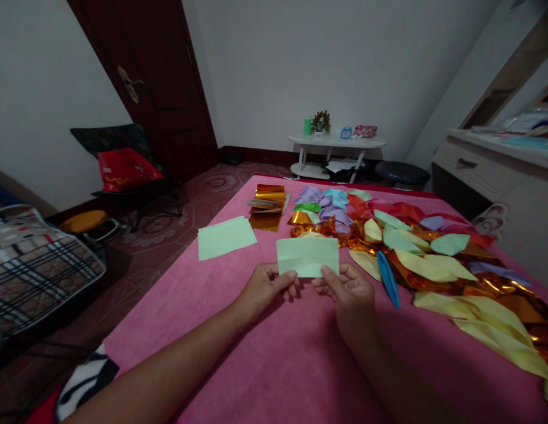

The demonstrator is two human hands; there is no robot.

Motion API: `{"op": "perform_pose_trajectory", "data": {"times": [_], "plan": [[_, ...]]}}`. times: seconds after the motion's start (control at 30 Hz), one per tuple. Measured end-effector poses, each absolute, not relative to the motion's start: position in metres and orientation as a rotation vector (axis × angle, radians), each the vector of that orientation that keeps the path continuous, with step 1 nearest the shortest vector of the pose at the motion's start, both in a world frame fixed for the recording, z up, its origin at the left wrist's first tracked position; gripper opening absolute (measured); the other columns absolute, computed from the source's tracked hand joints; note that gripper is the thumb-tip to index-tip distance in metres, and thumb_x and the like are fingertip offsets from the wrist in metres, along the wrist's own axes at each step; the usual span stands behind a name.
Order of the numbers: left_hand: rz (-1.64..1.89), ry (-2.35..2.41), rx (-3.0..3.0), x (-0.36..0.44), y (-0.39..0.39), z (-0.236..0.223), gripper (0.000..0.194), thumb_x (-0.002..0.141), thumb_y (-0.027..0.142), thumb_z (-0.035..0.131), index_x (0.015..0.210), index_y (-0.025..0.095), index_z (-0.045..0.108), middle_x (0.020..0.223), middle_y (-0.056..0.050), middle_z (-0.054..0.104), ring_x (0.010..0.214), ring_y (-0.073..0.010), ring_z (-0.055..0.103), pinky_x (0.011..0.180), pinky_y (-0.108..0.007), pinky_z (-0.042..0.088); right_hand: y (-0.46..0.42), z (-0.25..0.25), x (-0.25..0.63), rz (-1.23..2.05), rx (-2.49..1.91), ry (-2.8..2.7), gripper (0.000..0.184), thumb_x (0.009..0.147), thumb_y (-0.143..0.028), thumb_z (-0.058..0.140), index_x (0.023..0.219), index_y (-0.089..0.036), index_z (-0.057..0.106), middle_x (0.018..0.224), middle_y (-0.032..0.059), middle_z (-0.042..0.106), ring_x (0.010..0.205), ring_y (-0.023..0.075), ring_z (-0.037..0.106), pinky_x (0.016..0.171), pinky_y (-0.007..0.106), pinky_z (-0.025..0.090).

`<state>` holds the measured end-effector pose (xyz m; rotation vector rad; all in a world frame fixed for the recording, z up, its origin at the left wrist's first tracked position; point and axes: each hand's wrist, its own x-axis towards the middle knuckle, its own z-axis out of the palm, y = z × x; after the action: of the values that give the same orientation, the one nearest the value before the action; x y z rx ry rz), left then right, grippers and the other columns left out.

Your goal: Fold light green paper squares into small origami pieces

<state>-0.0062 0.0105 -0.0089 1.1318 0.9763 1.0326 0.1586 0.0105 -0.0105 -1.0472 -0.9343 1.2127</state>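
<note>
A pale green sheet of paper (308, 254) is held up over the pink-covered table (274, 353), with a faint crease running across it. My left hand (270, 282) pinches its lower left corner between thumb and fingers. At the lower right edge, my right hand (348, 285) grips the same sheet, thumb on the near face. Left of it lies a stack of pale green paper (227, 238). Behind is a pile of shiny gold paper (267, 209). To the right spread many folded paper pieces (428, 265) in yellow, gold, green, purple and red.
A blue oval object (388, 279) lies right of my right hand. Beyond the table stand a low white table (340, 140) and a dark round stool (402, 172). At left are a chair with a red bag (128, 169) and a plaid item (39, 265).
</note>
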Motion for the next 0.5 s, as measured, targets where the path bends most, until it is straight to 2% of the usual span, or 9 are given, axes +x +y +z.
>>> {"op": "perform_pose_trajectory", "data": {"times": [0.07, 0.13, 0.23, 0.37, 0.5], "plan": [[1.089, 0.971, 1.129, -0.001, 0.008, -0.006, 0.037, 0.077, 0.045, 0.066, 0.065, 0.011, 0.065, 0.053, -0.004, 0.063, 0.044, -0.0076, 0.050, 0.046, -0.019, 0.034, 0.007, -0.010, 0.153, 1.316, -0.972, -1.003, 0.027, 0.071, -0.039, 0.074, 0.075, -0.016, 0.060, 0.055, -0.0009, 0.062, 0.048, 0.0101, 0.053, 0.049, 0.021, 0.042], [1.093, 0.954, 1.152, 0.005, 0.004, -0.002, 0.039, 0.077, 0.046, 0.065, 0.060, 0.011, 0.063, 0.051, -0.003, 0.060, 0.045, -0.0082, 0.050, 0.047, -0.019, 0.034, 0.004, -0.011, 0.147, 1.395, -0.958, -1.118, 0.032, 0.072, -0.044, 0.071, 0.063, -0.016, 0.058, 0.048, -0.0021, 0.054, 0.042, 0.0084, 0.044, 0.044, 0.022, 0.036], [1.054, 0.915, 1.211, 0.013, -0.002, 0.001, 0.044, 0.079, 0.048, 0.062, 0.054, 0.012, 0.058, 0.049, -0.002, 0.057, 0.045, -0.0080, 0.048, 0.047, -0.019, 0.035, 0.000, -0.015, 0.138, 1.370, -1.064, -1.160, 0.044, 0.072, -0.051, 0.068, 0.050, -0.017, 0.052, 0.044, -0.0020, 0.047, 0.041, 0.0079, 0.038, 0.041, 0.023, 0.030], [1.090, 0.939, 1.221, 0.014, -0.006, 0.002, 0.043, 0.079, 0.046, 0.062, 0.053, 0.012, 0.056, 0.048, 0.000, 0.054, 0.044, -0.0074, 0.045, 0.048, -0.019, 0.035, -0.002, -0.017, 0.134, 1.407, -1.083, -1.088, 0.048, 0.070, -0.061, 0.065, 0.051, -0.019, 0.050, 0.040, -0.0049, 0.040, 0.035, 0.0061, 0.028, 0.036, 0.023, 0.023], [1.114, 0.950, 1.277, 0.008, -0.005, 0.000, 0.039, 0.079, 0.044, 0.063, 0.058, 0.011, 0.062, 0.050, 0.000, 0.054, 0.049, -0.0093, 0.049, 0.051, -0.020, 0.035, 0.000, -0.017, 0.140, 1.334, -1.166, -1.045, 0.047, 0.073, -0.057, 0.064, 0.051, -0.019, 0.047, 0.040, -0.0071, 0.034, 0.037, 0.0057, 0.027, 0.037, 0.022, 0.024]]}}
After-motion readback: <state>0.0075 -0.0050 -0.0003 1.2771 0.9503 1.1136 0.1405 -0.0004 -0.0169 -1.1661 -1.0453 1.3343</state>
